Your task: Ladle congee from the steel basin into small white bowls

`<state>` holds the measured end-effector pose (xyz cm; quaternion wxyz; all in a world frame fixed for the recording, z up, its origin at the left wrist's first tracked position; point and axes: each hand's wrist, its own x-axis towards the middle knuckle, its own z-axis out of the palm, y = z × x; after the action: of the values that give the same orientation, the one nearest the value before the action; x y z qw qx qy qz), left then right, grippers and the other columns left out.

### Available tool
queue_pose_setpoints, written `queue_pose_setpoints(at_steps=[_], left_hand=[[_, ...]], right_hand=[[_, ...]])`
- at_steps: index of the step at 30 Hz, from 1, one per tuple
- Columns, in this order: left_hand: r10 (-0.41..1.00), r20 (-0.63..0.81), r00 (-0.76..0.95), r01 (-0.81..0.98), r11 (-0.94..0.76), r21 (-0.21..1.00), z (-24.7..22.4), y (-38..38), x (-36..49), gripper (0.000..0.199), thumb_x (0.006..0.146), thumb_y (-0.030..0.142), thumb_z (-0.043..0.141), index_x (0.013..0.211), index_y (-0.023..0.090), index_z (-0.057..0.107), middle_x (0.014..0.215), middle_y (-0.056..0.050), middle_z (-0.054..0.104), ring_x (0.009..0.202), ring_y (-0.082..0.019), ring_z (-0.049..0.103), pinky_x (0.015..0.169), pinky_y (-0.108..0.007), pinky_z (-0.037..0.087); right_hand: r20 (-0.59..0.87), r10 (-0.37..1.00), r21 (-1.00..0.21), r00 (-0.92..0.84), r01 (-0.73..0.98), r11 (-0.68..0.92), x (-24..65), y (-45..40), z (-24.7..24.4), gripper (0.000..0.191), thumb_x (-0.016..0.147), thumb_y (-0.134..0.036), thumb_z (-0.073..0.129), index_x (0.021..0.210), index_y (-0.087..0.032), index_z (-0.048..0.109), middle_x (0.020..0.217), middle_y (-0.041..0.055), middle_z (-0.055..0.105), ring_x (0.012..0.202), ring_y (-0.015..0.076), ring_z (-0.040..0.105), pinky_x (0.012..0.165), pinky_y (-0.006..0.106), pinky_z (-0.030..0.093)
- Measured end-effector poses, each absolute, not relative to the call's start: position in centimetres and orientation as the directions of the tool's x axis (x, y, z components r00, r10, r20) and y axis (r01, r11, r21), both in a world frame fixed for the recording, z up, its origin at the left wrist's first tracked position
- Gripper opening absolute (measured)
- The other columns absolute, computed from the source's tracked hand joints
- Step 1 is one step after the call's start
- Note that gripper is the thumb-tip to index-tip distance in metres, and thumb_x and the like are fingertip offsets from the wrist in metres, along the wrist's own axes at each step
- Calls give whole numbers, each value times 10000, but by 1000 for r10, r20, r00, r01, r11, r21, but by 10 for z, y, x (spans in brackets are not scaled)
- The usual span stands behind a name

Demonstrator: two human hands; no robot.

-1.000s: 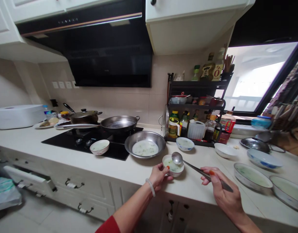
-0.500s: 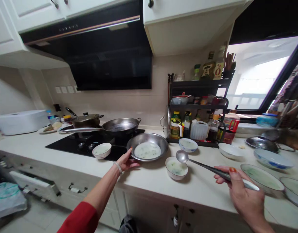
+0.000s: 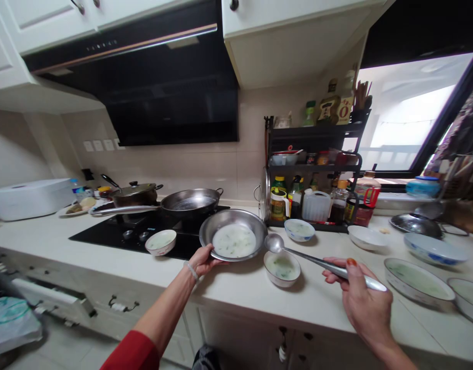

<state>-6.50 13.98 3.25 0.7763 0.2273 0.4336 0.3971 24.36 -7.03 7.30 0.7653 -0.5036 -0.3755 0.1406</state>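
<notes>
Over counter (image 3: 240,283), left fingers (image 3: 204,254) gripping metal basin (image 3: 236,216), right fingers (image 3: 355,278) curled round ladle (image 3: 314,261)

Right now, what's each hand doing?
Left hand: holding the round silver metal basin by its rim.
Right hand: closed around the long silver metal ladle.

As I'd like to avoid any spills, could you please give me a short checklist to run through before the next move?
1. Left hand on the steel basin: ok, it grips the near-left rim.
2. Pale liquid within the basin: ok, it lies below the rim.
3. Ladle held: ok, the right hand grips its handle.
4. Ladle head clear of the basin: cannot tell, it appears right at the basin's right rim.
5. Small bowl just right of the basin upright: ok, it stands on the counter.
6. Basin fully supported by the counter: cannot tell, its underside is hidden.
</notes>
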Motion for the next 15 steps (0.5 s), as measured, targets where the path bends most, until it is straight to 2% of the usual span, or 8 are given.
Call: queue_pose_setpoints(at_steps=[2,6,11,15], left_hand=[[849,-459,262,-443,528,724,30,135,-65,225,847,82,444,1057,60,521,734,-107,669,696,-236,703,565,-383,609],[900,-396,183,-458,435,776,31,125,-64,180,825,42,433,970,82,531,659,-70,651,584,-192,676,520,-347,599],[938,-322,127,-449,344,825,35,114,-62,163,799,30,451,891,134,537,570,-2,603,473,-122,613,458,-236,559],[942,-316,112,-427,333,841,34,110,-61,167,791,31,444,892,140,521,561,6,593,451,-112,594,423,-212,533]], right_hand=[[443,609,-877,658,179,446,236,-60,75,359,851,-472,548,837,-129,653,819,111,707,561,158,638,561,293,551],[463,656,-879,596,214,426,221,-35,81,388,855,-509,511,837,-149,655,571,47,654,556,193,651,566,297,535],[472,729,-881,497,228,415,200,3,85,367,823,-540,506,744,-196,604,519,45,647,482,206,631,558,320,528],[487,770,-869,412,311,384,186,26,82,350,836,-525,455,721,-217,577,459,26,614,480,212,632,592,325,522]])
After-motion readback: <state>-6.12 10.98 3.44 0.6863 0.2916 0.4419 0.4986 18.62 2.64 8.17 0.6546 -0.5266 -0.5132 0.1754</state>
